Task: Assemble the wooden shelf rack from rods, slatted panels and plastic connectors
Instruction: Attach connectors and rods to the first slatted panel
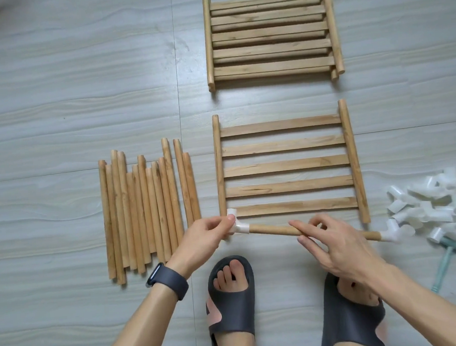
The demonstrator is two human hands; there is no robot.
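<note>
We see the left hand (207,234), at about 7 o'clock from the middle of the view, pinching a white plastic connector (236,224) between thumb and fingertips. This connector caps the left end of a wooden rod (269,229) and sits at the near left corner of the slatted panel (286,165). We cannot tell whether it is seated on the panel's side rail.

The right hand (333,243), at 5 o'clock, curls round the rod's middle with the thumb beneath. The rod lies just beside the panel's near edge, and its right end carries a second connector (395,232).

The panel lies flat at the centre on the floor (51,91). A stack of panels (270,33) lies at 12 o'clock and loose rods (148,212) at 9 o'clock. A heap of white connectors (439,200) lies at 3 o'clock, with a small teal mallet (446,259) just below. The left wrist wears a dark watch (169,279). Two dark slippers (231,295) stand at 6 o'clock.
</note>
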